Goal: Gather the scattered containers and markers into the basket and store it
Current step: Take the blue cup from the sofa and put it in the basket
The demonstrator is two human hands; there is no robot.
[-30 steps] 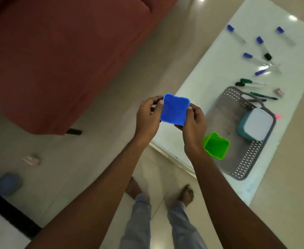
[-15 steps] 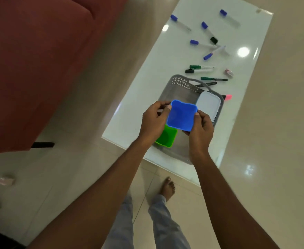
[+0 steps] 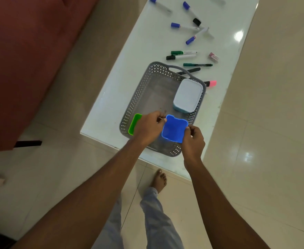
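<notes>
Both hands, left (image 3: 148, 128) and right (image 3: 192, 142), pinch opposite edges of the blue container (image 3: 174, 131) over the grey basket (image 3: 138, 97).

One grey basket (image 3: 138, 94) is counted on one white table (image 3: 122, 78). Three containers are counted: a blue container (image 3: 174, 131) at centre, a green container (image 3: 134, 124) left of it and a white-lidded box (image 3: 188, 95) above it. Four blue-capped markers are counted toward the top: a top-left marker (image 3: 159, 4), a steep marker (image 3: 189, 9), a flat marker (image 3: 183, 26) and a slanted marker (image 3: 197, 35). Below them are counted one green-capped marker (image 3: 183, 52), one black-capped marker (image 3: 181, 56), one green pen (image 3: 197, 65), one black pen (image 3: 189, 70), one pink highlighter (image 3: 211, 83) and one small pink block (image 3: 213, 56).
</notes>
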